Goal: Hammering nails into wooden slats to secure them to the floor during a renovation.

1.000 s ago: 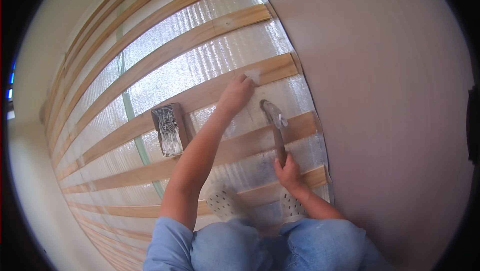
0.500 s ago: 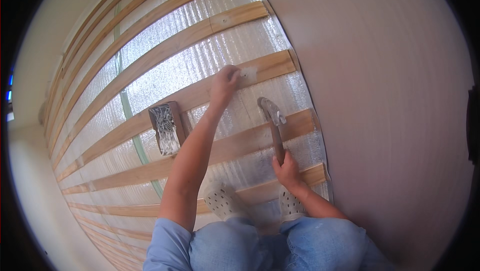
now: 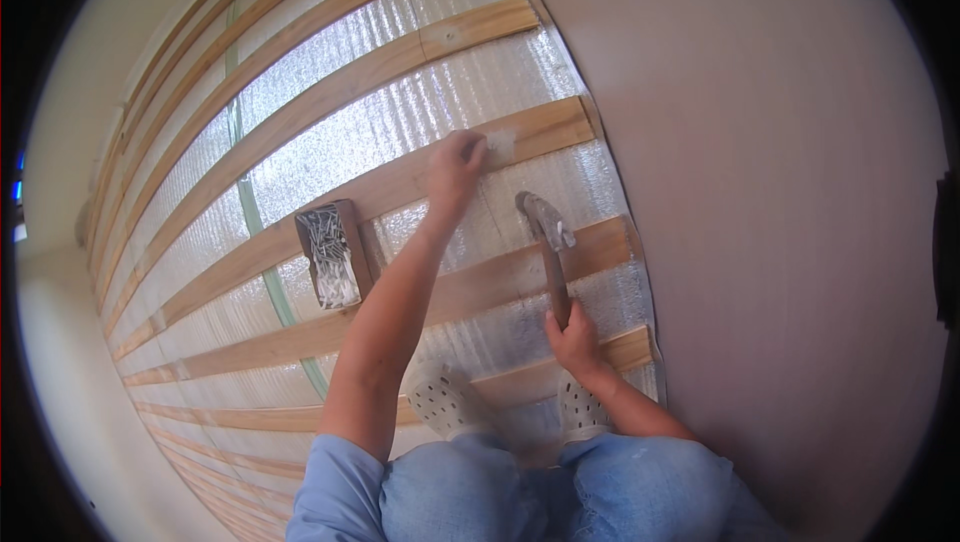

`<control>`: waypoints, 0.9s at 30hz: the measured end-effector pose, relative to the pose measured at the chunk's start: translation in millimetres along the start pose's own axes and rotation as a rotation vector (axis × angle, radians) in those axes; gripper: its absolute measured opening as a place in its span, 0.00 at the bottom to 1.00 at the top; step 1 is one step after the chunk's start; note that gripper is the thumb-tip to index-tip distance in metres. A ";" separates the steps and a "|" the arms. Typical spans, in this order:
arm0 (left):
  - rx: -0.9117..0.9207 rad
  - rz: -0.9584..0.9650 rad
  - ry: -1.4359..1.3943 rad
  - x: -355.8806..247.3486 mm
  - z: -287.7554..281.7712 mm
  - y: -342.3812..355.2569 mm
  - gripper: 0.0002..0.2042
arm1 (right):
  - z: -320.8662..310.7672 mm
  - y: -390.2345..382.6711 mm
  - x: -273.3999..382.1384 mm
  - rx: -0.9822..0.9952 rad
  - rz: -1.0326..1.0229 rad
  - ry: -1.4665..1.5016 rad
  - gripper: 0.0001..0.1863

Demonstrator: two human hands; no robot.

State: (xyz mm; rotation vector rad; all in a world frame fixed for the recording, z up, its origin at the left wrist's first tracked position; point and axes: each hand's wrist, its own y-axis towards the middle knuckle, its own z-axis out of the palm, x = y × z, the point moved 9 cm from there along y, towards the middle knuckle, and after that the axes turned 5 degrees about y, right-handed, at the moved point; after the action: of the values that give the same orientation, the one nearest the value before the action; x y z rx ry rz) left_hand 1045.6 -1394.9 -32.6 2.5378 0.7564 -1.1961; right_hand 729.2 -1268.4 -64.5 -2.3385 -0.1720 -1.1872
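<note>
My left hand reaches out to a wooden batten. Its fingers are pinched together at the edge of a pale dusty patch on the wood; whatever they hold is too small or hidden. In my right hand is a hammer, gripped low on its handle with the head pointing away from me, above the silvery foil. Something whitish and shiny shows at the hammer's head. Left of my left forearm, an open box of grey nails or screws and white plugs rests across two battens.
Parallel battens run over silvery foil sheeting, with a green strip crossing beneath them. A smooth pinkish-grey surface lies along the right. My feet, in light perforated clogs, stand close to the nearest battens.
My left hand has shifted slightly right, onto the dusty patch, where a small dark spot showed before. The hammer and my right hand have hardly moved.
</note>
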 end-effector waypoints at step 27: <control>-0.009 0.140 0.082 4.4 -12.6 -5.8 0.12 | -43.6 52.7 96.2 0.054 -0.177 0.305 0.17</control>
State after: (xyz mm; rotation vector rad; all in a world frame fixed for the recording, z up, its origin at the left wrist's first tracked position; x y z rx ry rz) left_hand 1053.0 -1383.3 -27.8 2.5976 0.5889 -1.0478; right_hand 773.9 -1346.3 12.2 -2.0988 -0.3036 -1.5869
